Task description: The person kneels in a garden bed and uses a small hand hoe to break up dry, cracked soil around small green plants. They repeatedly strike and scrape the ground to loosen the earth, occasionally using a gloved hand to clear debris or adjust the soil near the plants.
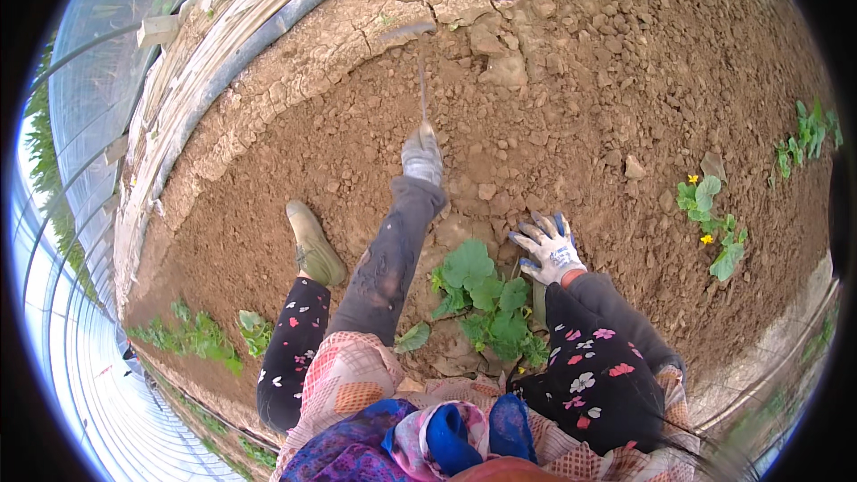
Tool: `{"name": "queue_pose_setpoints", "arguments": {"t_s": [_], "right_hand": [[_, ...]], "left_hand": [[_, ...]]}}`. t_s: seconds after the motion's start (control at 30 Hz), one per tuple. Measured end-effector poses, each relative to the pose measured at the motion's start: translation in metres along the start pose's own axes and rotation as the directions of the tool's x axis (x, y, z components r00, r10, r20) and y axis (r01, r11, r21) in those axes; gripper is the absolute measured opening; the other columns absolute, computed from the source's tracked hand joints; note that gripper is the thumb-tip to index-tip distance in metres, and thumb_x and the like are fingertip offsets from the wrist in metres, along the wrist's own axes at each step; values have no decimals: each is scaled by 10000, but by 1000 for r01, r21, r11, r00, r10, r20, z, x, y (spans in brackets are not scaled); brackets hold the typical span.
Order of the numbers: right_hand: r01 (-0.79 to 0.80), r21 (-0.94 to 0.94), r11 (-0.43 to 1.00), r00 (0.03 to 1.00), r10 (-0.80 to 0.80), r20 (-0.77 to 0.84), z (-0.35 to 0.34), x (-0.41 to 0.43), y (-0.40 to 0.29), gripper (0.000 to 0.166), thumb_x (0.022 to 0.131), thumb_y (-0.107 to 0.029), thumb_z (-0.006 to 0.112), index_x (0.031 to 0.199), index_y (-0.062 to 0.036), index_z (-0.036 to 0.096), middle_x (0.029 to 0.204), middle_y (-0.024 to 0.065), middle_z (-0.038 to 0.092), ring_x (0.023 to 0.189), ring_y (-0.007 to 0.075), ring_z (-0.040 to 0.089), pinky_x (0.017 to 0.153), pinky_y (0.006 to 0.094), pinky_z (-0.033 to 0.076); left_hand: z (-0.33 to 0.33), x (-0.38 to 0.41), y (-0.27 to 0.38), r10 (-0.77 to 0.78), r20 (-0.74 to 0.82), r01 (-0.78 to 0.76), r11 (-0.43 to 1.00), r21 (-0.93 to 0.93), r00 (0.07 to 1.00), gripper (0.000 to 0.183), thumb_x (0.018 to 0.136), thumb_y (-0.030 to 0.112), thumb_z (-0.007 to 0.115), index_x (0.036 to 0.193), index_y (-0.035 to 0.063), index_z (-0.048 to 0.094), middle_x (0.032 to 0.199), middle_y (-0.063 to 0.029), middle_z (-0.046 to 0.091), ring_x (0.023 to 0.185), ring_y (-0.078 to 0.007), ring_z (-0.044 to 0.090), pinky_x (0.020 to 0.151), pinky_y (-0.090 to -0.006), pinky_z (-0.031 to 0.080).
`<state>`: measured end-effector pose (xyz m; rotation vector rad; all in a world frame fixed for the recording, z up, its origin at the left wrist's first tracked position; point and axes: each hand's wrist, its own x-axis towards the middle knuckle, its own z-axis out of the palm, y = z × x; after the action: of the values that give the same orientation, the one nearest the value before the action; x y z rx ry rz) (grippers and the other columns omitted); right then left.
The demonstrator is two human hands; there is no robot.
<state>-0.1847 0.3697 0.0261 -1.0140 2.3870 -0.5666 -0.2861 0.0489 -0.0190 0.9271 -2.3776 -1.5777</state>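
Note:
My left hand (422,155), in a dirt-stained glove, grips a small hand hoe (423,84) by its near end. The hoe's thin shaft points away from me, and its blurred blade (407,31) is over the edge of the loosened soil, by a cracked crust. My right hand (552,251), in a white glove with blue fingertips, rests palm down on the soil (569,167) with spread fingers and holds nothing. Close to its left grows a leafy cucurbit plant (492,301), between my legs.
More cucurbit plants grow at right, one (711,221) with yellow flowers, and at lower left (194,335). My left shoe (315,244) stands on the soil. A dark pipe (268,33) and plastic film (107,80) over metal hoops border the bed at left. A stone (635,167) lies at right.

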Motion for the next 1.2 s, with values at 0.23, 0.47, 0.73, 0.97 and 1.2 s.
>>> {"name": "queue_pose_setpoints", "arguments": {"t_s": [0.23,0.47,0.73,0.97,1.2], "right_hand": [[-37,-1,999,998,37,46,-1,1,-1,653,785,-443,644,1388,-292,442,1430,37,441,1405,304,263,1132,620,71],[-5,-3,1000,1000,5,16,-2,-1,0,659,776,-419,649,1388,-294,441,1425,32,439,1400,303,269,1121,631,102],[2,23,1000,1000,-2,-3,-1,-1,3,644,774,-418,661,1372,-293,459,1406,32,458,1383,294,312,1125,623,111],[13,18,1000,999,-13,-29,4,-1,5,663,765,-423,666,1377,-287,452,1414,30,451,1382,308,310,1119,625,118],[13,33,999,999,-11,-31,-1,-4,3,645,779,-413,661,1377,-286,453,1408,36,458,1379,303,317,1122,624,119]], "left_hand": [[13,13,43,-610,251,491,772,403,752,441,981,463,446,801,98,615,577,-23,524,449,-147,440,402,-270,346],[52,17,151,129,215,-161,977,142,968,420,987,465,425,921,95,613,676,-24,541,552,-159,498,487,-360,426],[55,54,125,-247,332,-17,779,626,911,523,968,463,401,1316,82,486,972,-210,662,866,-327,649,745,-470,494],[23,60,98,84,234,-198,828,525,969,598,963,543,392,1063,-3,616,802,-204,625,731,-371,590,693,-462,462],[53,55,121,116,218,-188,919,346,969,427,981,398,437,1147,32,583,882,-223,653,844,-371,641,701,-469,473]]}}
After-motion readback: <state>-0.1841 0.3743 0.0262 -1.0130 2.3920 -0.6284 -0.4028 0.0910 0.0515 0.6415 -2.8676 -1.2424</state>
